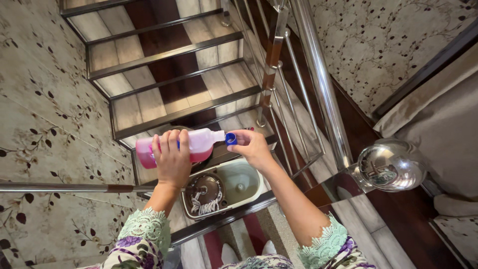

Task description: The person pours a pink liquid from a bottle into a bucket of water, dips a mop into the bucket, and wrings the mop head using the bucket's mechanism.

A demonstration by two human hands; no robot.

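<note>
My left hand (172,159) grips a clear plastic bottle (199,142) part full of pink liquid, held on its side above the stairs. My right hand (251,146) pinches the blue cap (231,139) at the bottle's neck. Directly below the hands stands a pale green mop bucket (244,182) on a step, with a round spinner basket (204,192) holding a coiled mop head. Both arms wear floral sleeves with mint lace cuffs.
A wooden staircase with metal edging (169,55) descends ahead. A steel handrail (321,79) with thin bars runs down the right, ending in a shiny ball finial (391,164). Floral wallpaper (40,114) covers the left wall, with a rail (59,188) along it.
</note>
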